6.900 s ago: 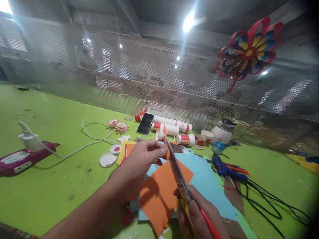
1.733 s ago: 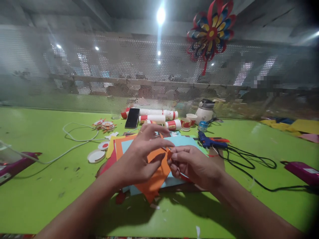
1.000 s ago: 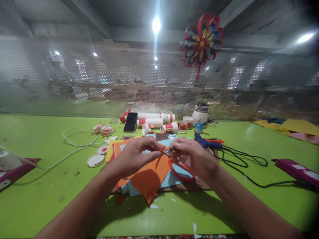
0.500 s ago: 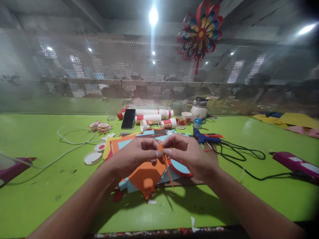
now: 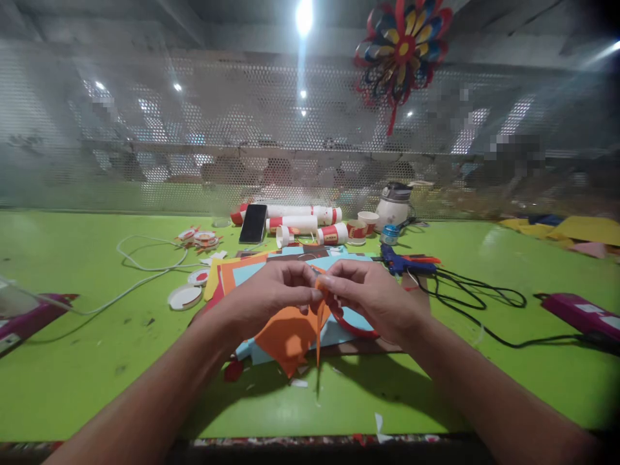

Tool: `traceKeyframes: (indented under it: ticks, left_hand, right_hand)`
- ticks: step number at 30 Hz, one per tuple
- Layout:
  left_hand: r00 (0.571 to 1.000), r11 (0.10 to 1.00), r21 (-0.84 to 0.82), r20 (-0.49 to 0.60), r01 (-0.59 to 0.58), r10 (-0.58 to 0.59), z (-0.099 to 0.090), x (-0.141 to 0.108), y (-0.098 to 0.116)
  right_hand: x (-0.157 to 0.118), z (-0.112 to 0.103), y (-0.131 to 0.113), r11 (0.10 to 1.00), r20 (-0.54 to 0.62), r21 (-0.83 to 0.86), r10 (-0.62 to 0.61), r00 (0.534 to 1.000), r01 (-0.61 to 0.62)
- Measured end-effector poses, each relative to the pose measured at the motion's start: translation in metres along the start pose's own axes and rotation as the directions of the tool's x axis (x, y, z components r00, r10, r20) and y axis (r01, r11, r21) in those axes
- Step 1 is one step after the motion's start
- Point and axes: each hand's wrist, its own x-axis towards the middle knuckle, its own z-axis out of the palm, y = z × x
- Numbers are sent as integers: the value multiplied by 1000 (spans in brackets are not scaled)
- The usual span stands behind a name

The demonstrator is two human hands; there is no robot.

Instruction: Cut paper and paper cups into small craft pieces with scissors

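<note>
A narrow orange paper strip (image 5: 318,332) hangs down between my two hands, its upper end pinched at the fingertips. My left hand (image 5: 278,290) grips it from the left with thumb and fingers together. From the right, my right hand (image 5: 372,294) pinches the same piece, the fingertips of both hands almost touching. Beneath them lie a larger orange paper sheet (image 5: 290,339), light blue sheets (image 5: 252,274) and a red ring-shaped piece (image 5: 356,330), partly covered by my right hand.
A blue glue gun (image 5: 404,261) with a black cord lies right of the papers. Behind are a phone (image 5: 253,223), paper cups (image 5: 332,234) and a white kettle-like container (image 5: 392,210). Purple power strips (image 5: 581,313) sit at both sides; round lids (image 5: 185,297) lie left.
The orange strip has swung from a rightward slant to hanging nearly straight down. Both hands stay pinched on it, and the whole view has shifted slightly.
</note>
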Motion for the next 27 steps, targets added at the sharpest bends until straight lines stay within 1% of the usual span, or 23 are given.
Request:
traceKeyframes:
  ticks: [2,10,14,22,27]
  left_hand:
    - [1000,1000,8,1,12,-12,1,0,0]
    - [994,989,-92,3,112,-112,4,1,1]
    - [990,987,-71,0,144,-145,4,3,-1]
    - [978,978,-13,-20,206,-206,6,4,-7]
    - [972,972,0,-2,235,-235,8,4,-8]
  right_hand:
    - [0,0,1,1000,-14,-14,2,1000,-2]
    - [4,-1,3,999,-106,-7,-38,994,38]
    - [6,-2,3,999,-137,2,-53,989,54]
    - [8,-8,2,996,-152,48,-67,986,75]
    - [11,-15,0,994,-164,62,-79,983,90]
